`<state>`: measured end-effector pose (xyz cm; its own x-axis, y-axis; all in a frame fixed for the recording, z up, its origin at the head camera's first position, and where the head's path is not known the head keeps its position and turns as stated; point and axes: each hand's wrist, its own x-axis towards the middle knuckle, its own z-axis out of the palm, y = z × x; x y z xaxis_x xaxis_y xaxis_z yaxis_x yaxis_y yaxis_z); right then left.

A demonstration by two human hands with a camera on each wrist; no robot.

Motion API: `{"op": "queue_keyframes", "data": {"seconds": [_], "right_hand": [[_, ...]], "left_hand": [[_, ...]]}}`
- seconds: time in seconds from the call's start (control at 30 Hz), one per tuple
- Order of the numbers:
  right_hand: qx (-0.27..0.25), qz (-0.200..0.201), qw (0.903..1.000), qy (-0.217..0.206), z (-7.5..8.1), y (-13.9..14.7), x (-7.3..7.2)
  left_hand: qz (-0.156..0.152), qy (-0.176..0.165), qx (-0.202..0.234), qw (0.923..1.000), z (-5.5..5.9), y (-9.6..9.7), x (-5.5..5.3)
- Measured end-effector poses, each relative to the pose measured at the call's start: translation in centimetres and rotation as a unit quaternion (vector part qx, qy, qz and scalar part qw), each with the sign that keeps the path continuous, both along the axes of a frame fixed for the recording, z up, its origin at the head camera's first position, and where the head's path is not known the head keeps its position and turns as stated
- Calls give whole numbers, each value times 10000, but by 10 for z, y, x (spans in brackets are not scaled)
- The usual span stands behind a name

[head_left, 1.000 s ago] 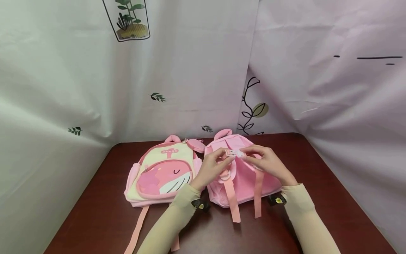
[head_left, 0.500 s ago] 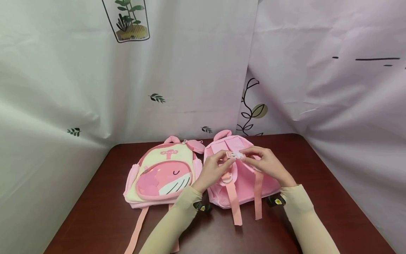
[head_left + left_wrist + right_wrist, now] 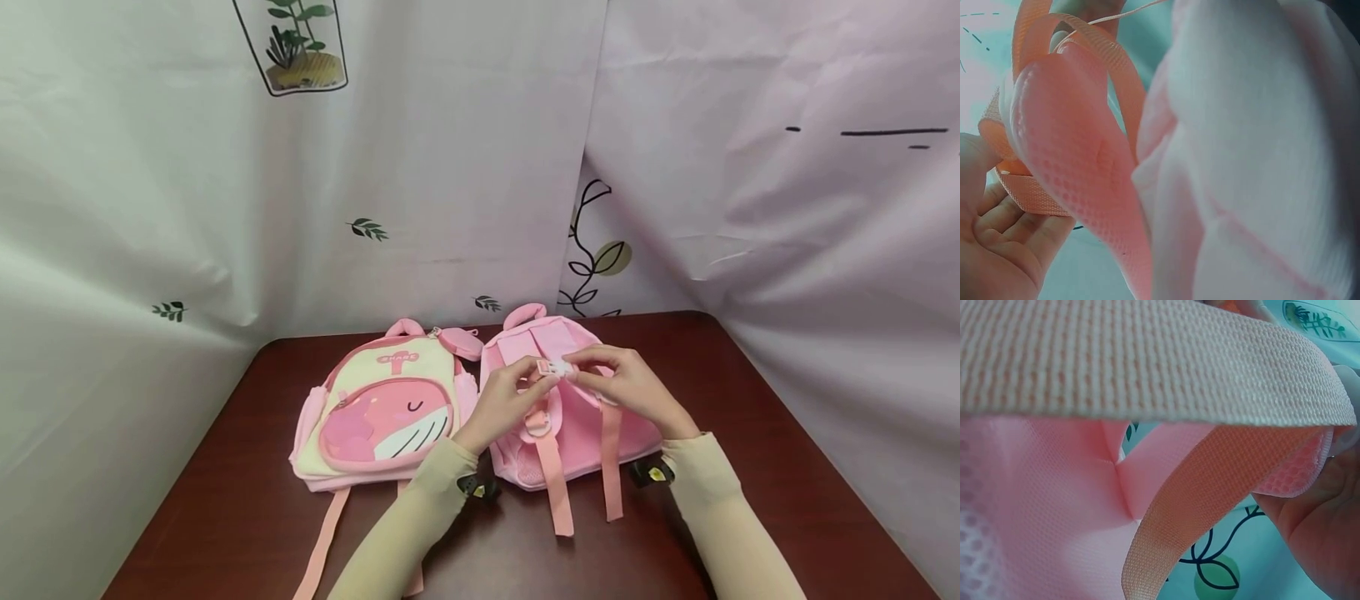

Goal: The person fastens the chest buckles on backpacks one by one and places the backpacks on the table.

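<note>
A pink backpack (image 3: 577,425) lies back side up on the table's right half, its strap ends hanging toward the front. Above it, my left hand (image 3: 504,404) pinches one end of a small pale plastic buckle (image 3: 552,367) on a strap. The buckle's other end is held by my right hand (image 3: 630,387), with thumb and fingertips close to the left ones. I cannot tell whether its two halves are fully joined. In the left wrist view, an orange-pink strap (image 3: 1035,194) lies by the left fingers. The right wrist view has webbing (image 3: 1197,494) crossing before the right hand (image 3: 1322,519).
To the left lies a second backpack (image 3: 397,367), cream and pink with a whale face, with a round pink pouch (image 3: 461,342) near its top. Its straps (image 3: 326,537) trail toward the front edge. Printed curtains (image 3: 450,167) enclose the dark red table (image 3: 750,417).
Both hands have drawn slightly closer together at the buckle. The backpacks stay in place.
</note>
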<state>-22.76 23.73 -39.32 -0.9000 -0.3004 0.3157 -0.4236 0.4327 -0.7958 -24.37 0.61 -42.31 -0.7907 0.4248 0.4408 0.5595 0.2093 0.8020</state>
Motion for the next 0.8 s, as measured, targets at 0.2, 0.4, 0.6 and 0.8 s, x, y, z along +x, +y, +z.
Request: {"op": "queue_keyframes", "data": {"seconds": [0.2,0.4,0.6,0.8], "right_hand": [[2,31,10000,53,1,0,0],[3,-28,9999,104,2,0,-1],[-18,-73,9999,153,4,0,0],[-7,-139,9998,107,2,2,2]], "left_hand": [[-38,52,-277,9996,6,-4,0],[-123,19,-77,9999,13,-12,-3],[-121,32,138,9998,17,-17,-5],[-143,42,51,9999,15,-15,-5]]}}
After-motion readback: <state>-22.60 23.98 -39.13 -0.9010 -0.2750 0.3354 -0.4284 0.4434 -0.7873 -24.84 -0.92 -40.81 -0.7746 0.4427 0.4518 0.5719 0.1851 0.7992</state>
